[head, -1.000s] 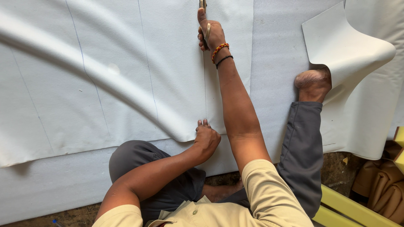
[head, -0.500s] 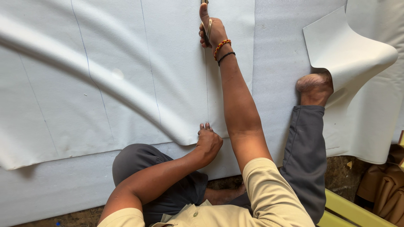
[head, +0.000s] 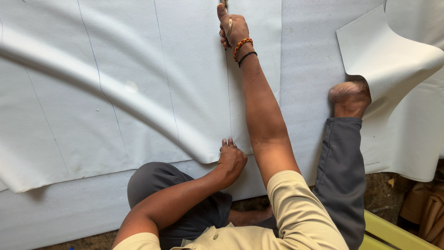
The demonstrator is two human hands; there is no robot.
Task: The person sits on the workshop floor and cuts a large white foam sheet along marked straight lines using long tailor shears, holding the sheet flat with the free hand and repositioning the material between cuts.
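Head view, right hand: the right hand [head: 232,28] is stretched far forward to the top edge of the frame, fingers curled tight around a pair of scissors [head: 228,28] — only a pale handle loop and a bit of metal show, the blades run out of view.
Head view, left hand: the left hand [head: 231,159] lies flat near the body, fingers straight and together, pressing down on the near edge of the white sheet [head: 138,92]; it grips nothing.
Sheet: wide, pale, spread on the floor, marked with thin blue lines [head: 166,74]; a long fold bulges across its left part.
Wrist: beaded bracelet [head: 241,45] and a dark band beside it.
Right side: a bare foot [head: 349,96] rests on the sheeting — a curled cream piece [head: 388,55] rises just beside it.
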